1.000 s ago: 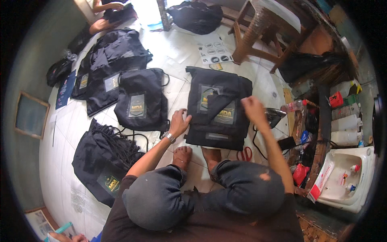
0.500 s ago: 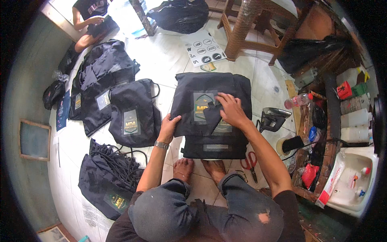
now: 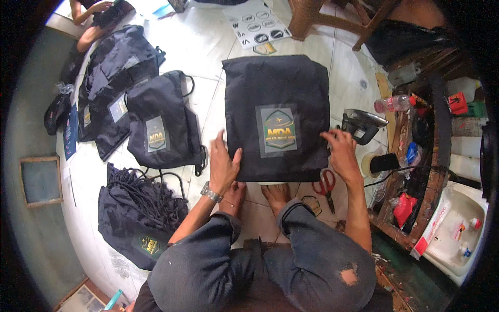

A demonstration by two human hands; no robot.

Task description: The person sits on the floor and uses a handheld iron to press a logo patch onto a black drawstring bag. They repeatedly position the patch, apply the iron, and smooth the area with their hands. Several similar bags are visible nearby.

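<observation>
A black fabric drawstring bag [image 3: 243, 112] lies flat before me, with a gold-and-green printed emblem under a clear film patch [image 3: 278, 148]. My left hand [image 3: 223, 169] rests along its lower left edge, fingers apart, thumb touching the cloth. At the opposite edge, my right hand [image 3: 343, 156] has its fingers spread, the tips touching or very near the fabric. Neither hand appears to grip it. Something pale shows just under the bag's near edge, mostly hidden.
Black bags [image 3: 161, 117] and a corded pile [image 3: 135, 213] lie left. Rightward are red-handled scissors [image 3: 326, 188], an iron [image 3: 362, 125], a tape roll [image 3: 368, 165], a bottle [image 3: 392, 103] and a white basin [image 3: 457, 229]. A printed sheet [image 3: 257, 23] lies beyond; another person [image 3: 91, 34] sits far left.
The folded, overlapping cloth is now one smooth bag with its whole emblem showing. My right hand moved from the emblem to the right edge; my left hand loosened at the left. The view shifted.
</observation>
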